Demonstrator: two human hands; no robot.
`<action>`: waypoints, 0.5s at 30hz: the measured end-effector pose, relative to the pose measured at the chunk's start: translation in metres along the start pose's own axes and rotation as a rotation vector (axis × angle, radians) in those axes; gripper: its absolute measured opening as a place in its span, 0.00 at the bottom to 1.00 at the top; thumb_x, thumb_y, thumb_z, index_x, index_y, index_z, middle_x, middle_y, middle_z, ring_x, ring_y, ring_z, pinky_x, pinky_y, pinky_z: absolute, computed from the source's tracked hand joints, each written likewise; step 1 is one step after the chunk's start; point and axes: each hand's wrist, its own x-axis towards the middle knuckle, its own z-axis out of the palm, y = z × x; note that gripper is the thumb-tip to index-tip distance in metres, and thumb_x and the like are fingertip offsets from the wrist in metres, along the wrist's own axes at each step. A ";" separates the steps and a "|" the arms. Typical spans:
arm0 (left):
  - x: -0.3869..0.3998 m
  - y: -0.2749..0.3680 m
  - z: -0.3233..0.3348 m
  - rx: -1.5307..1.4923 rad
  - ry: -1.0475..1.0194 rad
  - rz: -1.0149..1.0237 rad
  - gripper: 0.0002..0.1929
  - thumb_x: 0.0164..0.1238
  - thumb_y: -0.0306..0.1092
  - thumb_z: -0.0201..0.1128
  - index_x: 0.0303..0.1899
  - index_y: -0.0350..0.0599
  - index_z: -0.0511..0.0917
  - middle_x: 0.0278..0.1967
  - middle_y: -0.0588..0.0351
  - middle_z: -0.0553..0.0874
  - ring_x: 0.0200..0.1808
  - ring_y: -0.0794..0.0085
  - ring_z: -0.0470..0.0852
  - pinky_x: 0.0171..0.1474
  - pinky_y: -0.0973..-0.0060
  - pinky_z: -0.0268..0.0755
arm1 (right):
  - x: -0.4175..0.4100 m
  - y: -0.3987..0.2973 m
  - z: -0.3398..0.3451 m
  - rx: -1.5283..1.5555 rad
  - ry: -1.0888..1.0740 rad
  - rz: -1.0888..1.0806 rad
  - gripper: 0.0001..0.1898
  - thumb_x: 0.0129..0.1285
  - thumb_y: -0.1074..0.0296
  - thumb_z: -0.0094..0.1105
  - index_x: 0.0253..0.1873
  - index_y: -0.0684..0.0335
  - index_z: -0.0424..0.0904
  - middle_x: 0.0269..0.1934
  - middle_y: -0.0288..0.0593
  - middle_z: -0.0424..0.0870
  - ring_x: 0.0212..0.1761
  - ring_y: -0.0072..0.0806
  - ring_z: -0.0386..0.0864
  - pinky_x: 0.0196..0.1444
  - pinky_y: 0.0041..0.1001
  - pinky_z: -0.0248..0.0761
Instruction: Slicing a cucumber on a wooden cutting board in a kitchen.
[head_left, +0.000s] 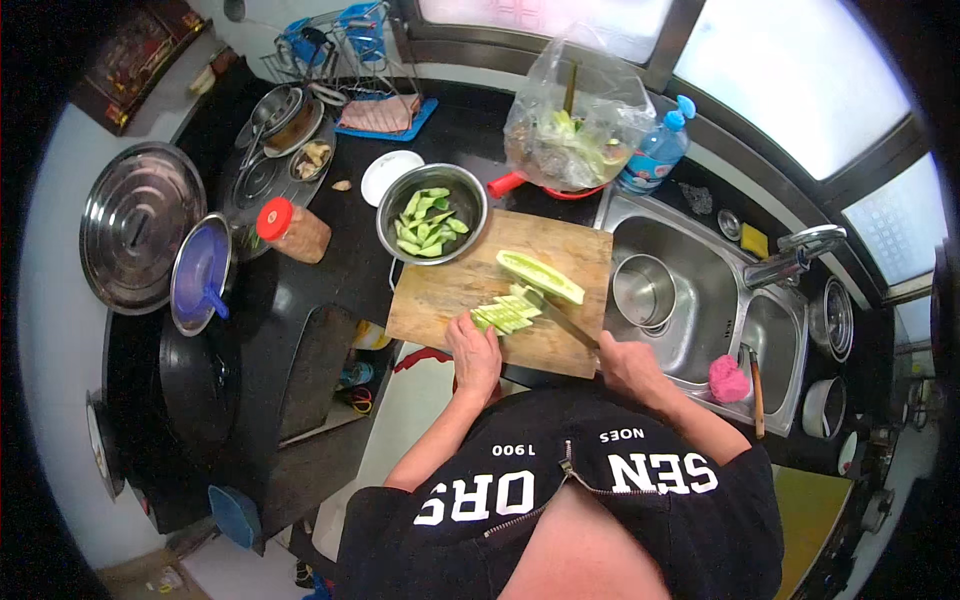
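A wooden cutting board (442, 289) lies before me at the counter's edge. My right hand (634, 367) grips a kitchen knife (570, 328), its blade reaching in over the board to the cut vegetable. At the other end of the row, the fingers of my left hand (475, 356) press on pale green slices (506, 313) of a cucumber-like vegetable. Behind the blade rests an uncut lengthwise half (541, 276), cut face up, seeds showing. A steel bowl (471, 202) overlaps the board's far left corner and contains several cut green pieces (430, 225).
Right of the board is a steel sink (697, 345) with a pot (643, 291), a pink cloth (728, 379) and a faucet (795, 259). Behind stand a plastic bag of scraps (577, 135) and a blue bottle (654, 154). A red-lidded jar (294, 231) and white plate (390, 176) are left.
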 end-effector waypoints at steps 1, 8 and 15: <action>0.004 0.006 0.003 0.000 -0.001 0.010 0.28 0.60 0.33 0.61 0.56 0.25 0.60 0.50 0.32 0.67 0.52 0.43 0.67 0.58 0.55 0.59 | -0.007 0.008 -0.004 -0.054 0.009 0.020 0.06 0.58 0.72 0.47 0.36 0.67 0.64 0.21 0.58 0.77 0.25 0.54 0.78 0.27 0.48 0.69; 0.026 0.050 0.028 0.071 0.012 -0.157 0.38 0.56 0.48 0.66 0.61 0.31 0.59 0.56 0.28 0.61 0.57 0.39 0.60 0.59 0.49 0.55 | -0.006 0.036 0.001 -0.174 0.015 0.019 0.05 0.58 0.72 0.46 0.35 0.68 0.66 0.21 0.57 0.79 0.25 0.51 0.80 0.27 0.45 0.72; 0.040 0.093 0.027 0.338 -0.118 -0.319 0.31 0.56 0.54 0.62 0.58 0.48 0.69 0.61 0.35 0.59 0.62 0.42 0.58 0.55 0.44 0.61 | 0.020 0.034 0.021 0.011 0.006 0.062 0.08 0.57 0.72 0.46 0.37 0.71 0.69 0.24 0.62 0.79 0.29 0.55 0.81 0.33 0.48 0.73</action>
